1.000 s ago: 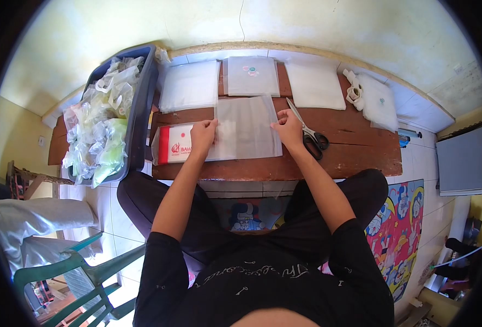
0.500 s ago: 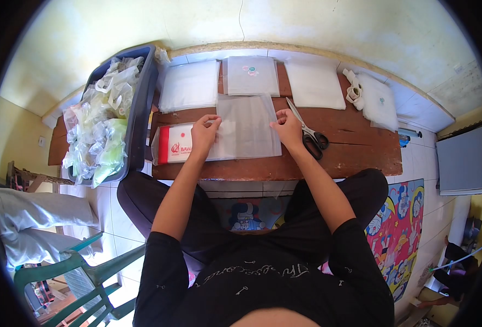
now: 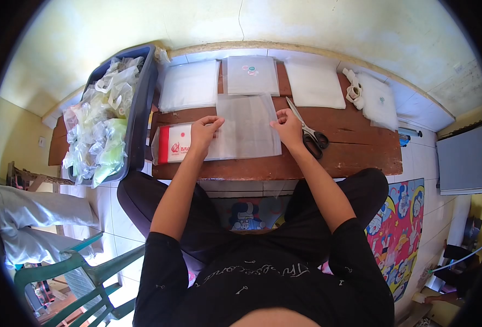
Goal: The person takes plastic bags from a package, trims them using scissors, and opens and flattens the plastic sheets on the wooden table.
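A clear plastic bag [image 3: 246,131] lies flat on the brown wooden table in front of me. My left hand [image 3: 204,133] pinches it near its left edge, over a red and white printed packet [image 3: 175,144]. At the bag's right edge, my right hand [image 3: 288,128] is closed with thumb and fingers together on the plastic. Scissors [image 3: 314,139] with black handles lie just right of my right hand, blades pointing away from me. The packet's right part is covered by my left hand and the plastic.
Stacks of clear plastic bags [image 3: 189,85] line the table's [image 3: 355,155] back, one stack [image 3: 250,82] showing a printed mark. A rolled white strip [image 3: 354,90] sits at right. A dark tub [image 3: 149,82] full of bagged items stands left, near a green chair [image 3: 50,275].
My left fingers have shifted very slightly right along the plastic. My right hand, the bag and the scissors stay in place. At the far lower right, another person's arm has moved.
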Motion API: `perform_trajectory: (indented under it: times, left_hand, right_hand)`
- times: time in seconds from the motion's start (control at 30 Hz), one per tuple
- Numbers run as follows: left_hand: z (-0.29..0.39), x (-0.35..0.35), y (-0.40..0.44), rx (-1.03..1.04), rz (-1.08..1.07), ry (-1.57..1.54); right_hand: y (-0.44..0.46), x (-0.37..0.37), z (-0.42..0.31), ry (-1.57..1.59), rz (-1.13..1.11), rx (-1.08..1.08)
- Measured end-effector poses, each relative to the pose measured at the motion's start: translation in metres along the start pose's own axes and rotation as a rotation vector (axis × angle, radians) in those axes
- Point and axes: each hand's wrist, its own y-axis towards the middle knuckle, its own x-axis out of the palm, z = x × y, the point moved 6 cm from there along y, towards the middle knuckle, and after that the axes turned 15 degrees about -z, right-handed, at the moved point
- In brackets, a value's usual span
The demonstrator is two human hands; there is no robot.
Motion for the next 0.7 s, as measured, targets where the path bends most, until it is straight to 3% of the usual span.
perform_trajectory:
  times: [0.7]
  left_hand:
    - [-0.013, -0.001, 0.006, 0.006, -0.033, 0.074]
  right_hand:
    - [0.004, -0.008, 0.003, -0.044, -0.018, -0.055]
